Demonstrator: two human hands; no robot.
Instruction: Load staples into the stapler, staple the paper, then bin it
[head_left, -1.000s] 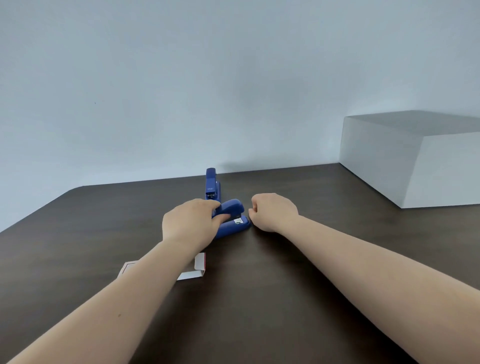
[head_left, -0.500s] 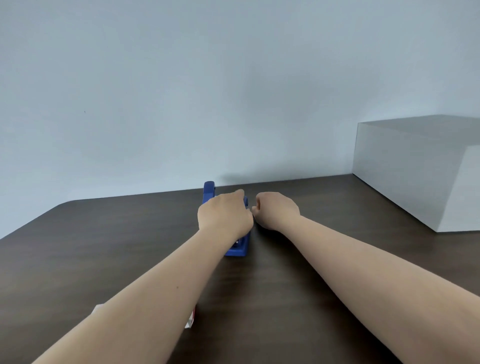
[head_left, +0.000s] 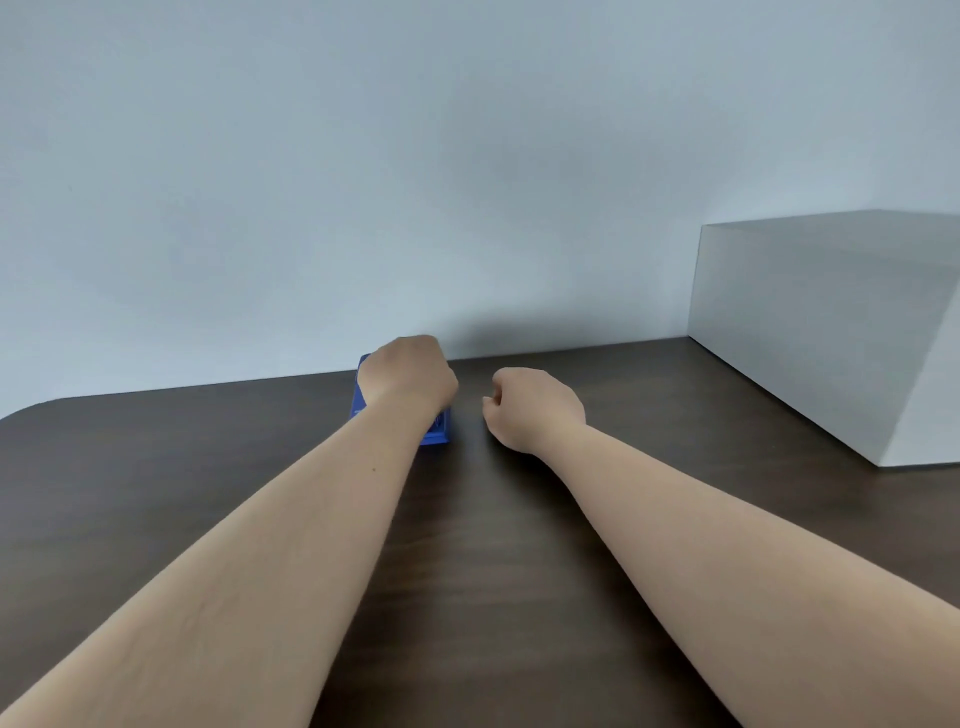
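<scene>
Head view shows my left hand (head_left: 408, 375) pressing down over the blue stapler (head_left: 440, 434) at the far table (head_left: 156, 467) edge; right hand (head_left: 535, 408), a loose empty fist, rests beside. I judge loading nearly finished; next, find paper.

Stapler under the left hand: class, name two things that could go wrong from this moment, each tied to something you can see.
1. The left hand covers most of the blue stapler, hiding whether it has shut properly; pressing harder could jam staples or pinch a finger.
2. The right hand rests as a loose fist on the dark table, apart from the stapler, so nothing else steadies it and it may slide.
</scene>
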